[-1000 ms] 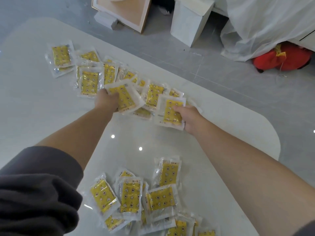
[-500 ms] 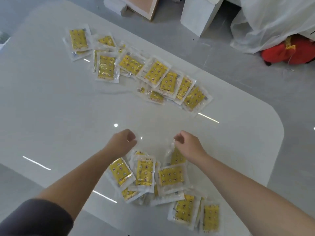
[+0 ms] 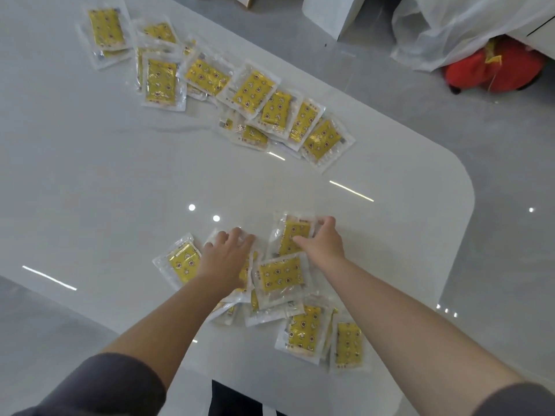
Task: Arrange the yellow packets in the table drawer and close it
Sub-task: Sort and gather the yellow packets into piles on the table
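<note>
Yellow packets in clear wrappers lie in two groups on the white table (image 3: 105,181). A far row of packets (image 3: 255,88) stretches from the upper left toward the right edge. The near pile of packets (image 3: 280,273) sits by the front edge under my hands. My left hand (image 3: 223,256) rests flat on a packet in the pile, its fingers spread over the far edge. My right hand (image 3: 322,241) pinches one yellow packet (image 3: 292,235) between thumb and fingers at the pile's far side. No drawer is in view.
The table's rounded corner is at the right, with grey floor beyond. A red bag (image 3: 495,70), a white plastic sheet (image 3: 450,25) and a white box (image 3: 330,13) stand on the floor at the upper right. A dark gap (image 3: 234,397) shows below the table's front edge.
Both hands left the far row, where each held a packet, and came back empty to the near pile. The left now lies on it and the right has taken hold of a packet.
</note>
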`<state>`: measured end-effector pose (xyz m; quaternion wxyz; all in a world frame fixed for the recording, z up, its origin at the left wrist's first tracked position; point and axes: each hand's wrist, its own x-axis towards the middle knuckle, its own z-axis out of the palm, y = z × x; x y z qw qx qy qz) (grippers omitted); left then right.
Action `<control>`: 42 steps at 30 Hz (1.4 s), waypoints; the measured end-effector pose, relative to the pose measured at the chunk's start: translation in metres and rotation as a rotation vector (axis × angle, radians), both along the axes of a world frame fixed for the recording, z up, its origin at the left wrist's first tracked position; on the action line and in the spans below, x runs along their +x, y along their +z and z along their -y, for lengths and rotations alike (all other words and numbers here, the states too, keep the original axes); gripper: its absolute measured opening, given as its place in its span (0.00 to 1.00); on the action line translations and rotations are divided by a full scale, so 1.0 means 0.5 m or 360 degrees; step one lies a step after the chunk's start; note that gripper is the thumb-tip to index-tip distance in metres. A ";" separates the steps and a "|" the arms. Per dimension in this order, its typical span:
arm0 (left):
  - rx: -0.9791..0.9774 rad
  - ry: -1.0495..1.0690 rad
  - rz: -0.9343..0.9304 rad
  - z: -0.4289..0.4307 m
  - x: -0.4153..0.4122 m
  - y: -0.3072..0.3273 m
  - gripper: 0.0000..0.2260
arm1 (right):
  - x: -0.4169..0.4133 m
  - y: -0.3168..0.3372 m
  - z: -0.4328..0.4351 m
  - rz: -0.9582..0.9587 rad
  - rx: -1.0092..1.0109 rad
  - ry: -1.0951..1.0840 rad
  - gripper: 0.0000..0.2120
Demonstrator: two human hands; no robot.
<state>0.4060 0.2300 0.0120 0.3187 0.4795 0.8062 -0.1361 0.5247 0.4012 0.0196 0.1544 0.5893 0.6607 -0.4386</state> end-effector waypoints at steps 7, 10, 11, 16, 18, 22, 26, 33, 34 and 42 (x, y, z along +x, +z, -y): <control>0.0153 -0.0023 0.0078 -0.016 -0.019 -0.019 0.38 | -0.004 -0.026 -0.001 0.0070 -0.0182 0.0081 0.12; 0.0195 0.0123 0.0272 -0.029 -0.033 -0.015 0.36 | -0.004 -0.035 -0.001 0.0062 -0.0116 0.0153 0.11; 0.0188 0.0208 0.0334 -0.033 -0.041 -0.012 0.34 | -0.005 -0.035 -0.002 0.0043 -0.0092 0.0147 0.12; 0.0030 0.0141 0.0460 -0.046 -0.085 0.023 0.12 | -0.007 -0.027 -0.026 -0.0123 -0.0098 0.0111 0.04; 0.0033 0.0104 0.0600 -0.053 -0.090 0.039 0.12 | -0.007 -0.023 -0.036 -0.0191 -0.0123 0.0057 0.03; 0.0085 0.0119 0.0806 -0.080 -0.055 0.052 0.19 | 0.002 -0.023 -0.050 -0.0249 0.0011 -0.0061 0.03; 0.0095 0.0133 0.0865 -0.094 0.020 0.024 0.16 | 0.029 -0.027 -0.066 -0.0266 0.0174 -0.0236 0.02; 0.0177 -0.0077 0.0359 -0.112 0.101 -0.015 0.12 | 0.067 -0.032 -0.089 -0.0292 0.0171 -0.0246 0.01; 0.0173 -0.0106 0.0308 -0.114 0.106 -0.019 0.12 | 0.069 -0.032 -0.090 -0.0296 0.0169 -0.0249 0.01; 0.0165 0.0022 0.0423 -0.138 0.103 0.001 0.05 | 0.073 -0.023 -0.105 -0.0367 0.0113 -0.0358 0.02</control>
